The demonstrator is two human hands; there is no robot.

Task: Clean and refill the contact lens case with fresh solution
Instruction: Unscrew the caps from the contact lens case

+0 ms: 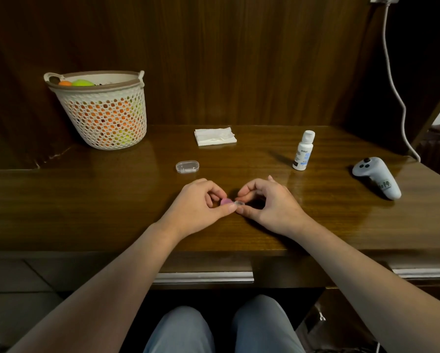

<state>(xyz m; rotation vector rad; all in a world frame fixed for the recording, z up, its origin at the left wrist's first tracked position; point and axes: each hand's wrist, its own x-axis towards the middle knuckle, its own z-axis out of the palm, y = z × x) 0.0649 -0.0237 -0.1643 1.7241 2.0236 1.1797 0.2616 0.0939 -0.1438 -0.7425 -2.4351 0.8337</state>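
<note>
I see the contact lens case (231,202), small with a pink cap and a clear part, held low over the tabletop (112,200). My left hand (200,203) pinches the pink end, my right hand (267,200) the clear end. The solution bottle (303,151) label is unreadable.

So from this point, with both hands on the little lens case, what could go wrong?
1. Both hands, left hand and right hand, pinch the small lens case by fingertips only; a cap twisted off could slip and roll across the glossy table.
2. Any old solution inside may spill on the wood, and the tissue lies at the far side.
3. The solution bottle stands upright near the right hand; a hasty reach might tip it.
</note>
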